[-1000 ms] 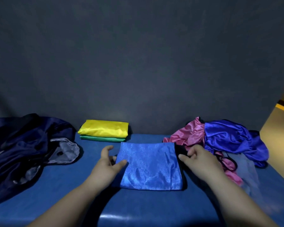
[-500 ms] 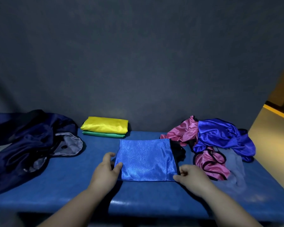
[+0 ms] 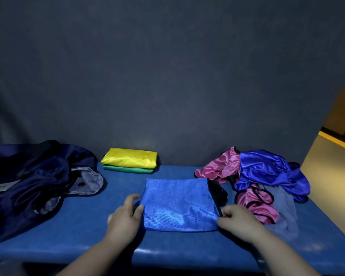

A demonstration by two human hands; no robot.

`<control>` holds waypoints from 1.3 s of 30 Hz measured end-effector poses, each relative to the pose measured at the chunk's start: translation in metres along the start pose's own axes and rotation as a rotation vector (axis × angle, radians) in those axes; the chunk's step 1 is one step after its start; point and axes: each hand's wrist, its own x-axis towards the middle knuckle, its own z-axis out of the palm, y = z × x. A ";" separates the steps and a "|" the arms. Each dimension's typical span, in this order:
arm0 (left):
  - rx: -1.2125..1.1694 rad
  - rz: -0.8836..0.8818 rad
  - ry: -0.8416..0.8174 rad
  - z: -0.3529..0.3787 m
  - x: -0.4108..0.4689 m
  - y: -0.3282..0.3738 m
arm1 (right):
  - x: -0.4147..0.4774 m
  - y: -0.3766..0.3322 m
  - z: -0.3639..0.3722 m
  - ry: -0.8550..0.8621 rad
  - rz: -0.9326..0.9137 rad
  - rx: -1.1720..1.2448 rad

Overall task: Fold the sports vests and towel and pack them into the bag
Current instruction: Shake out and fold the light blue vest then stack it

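A dark bag (image 3: 34,182) slumps over the left end of the blue bench (image 3: 88,226), its grey lining spilling toward the middle. Bare bench shows between it and the left hand (image 3: 126,214). At the far edge, against the wall, a folded yellow vest (image 3: 128,160) lies squarely on a folded green vest (image 3: 127,169), with a strip of bench before the folded blue vest (image 3: 178,204). That one lies flat mid-bench, its near edge close to the bench's near edge. The left hand pinches its left edge, thumb on top, fingers curled. The right hand (image 3: 237,218) pinches the near right corner at the black trim. Just right, a pink vest (image 3: 221,166), a deep blue vest (image 3: 267,170) and a grey towel (image 3: 287,206) lie heaped.
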 end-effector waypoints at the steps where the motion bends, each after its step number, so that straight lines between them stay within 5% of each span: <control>1: 0.001 0.004 -0.006 0.000 0.000 -0.001 | 0.000 -0.002 0.001 0.020 0.013 0.065; 4: 0.054 0.029 -0.019 0.001 -0.001 -0.001 | 0.001 -0.007 0.006 0.048 0.051 -0.026; 12: 0.200 0.018 -0.092 -0.012 -0.005 0.004 | -0.004 -0.011 -0.009 -0.205 0.173 -0.229; 15: 0.261 0.067 -0.021 -0.016 -0.007 0.017 | -0.005 -0.015 -0.013 0.057 0.144 -0.172; 19: 0.190 0.344 -0.016 -0.001 -0.002 0.046 | 0.003 -0.025 0.005 0.489 -0.296 -0.128; 22: 0.300 0.428 -0.219 0.019 0.003 0.061 | 0.007 -0.029 0.027 0.206 -0.366 -0.351; 26: 0.525 0.346 -0.414 0.031 0.006 0.056 | 0.015 -0.019 0.041 -0.061 -0.225 -0.444; 33: 0.587 0.264 -0.426 0.032 0.005 0.055 | 0.016 -0.017 0.034 -0.083 -0.116 -0.467; 39: 0.477 0.325 -0.340 0.027 0.021 0.071 | 0.030 -0.032 0.033 0.154 -0.163 -0.510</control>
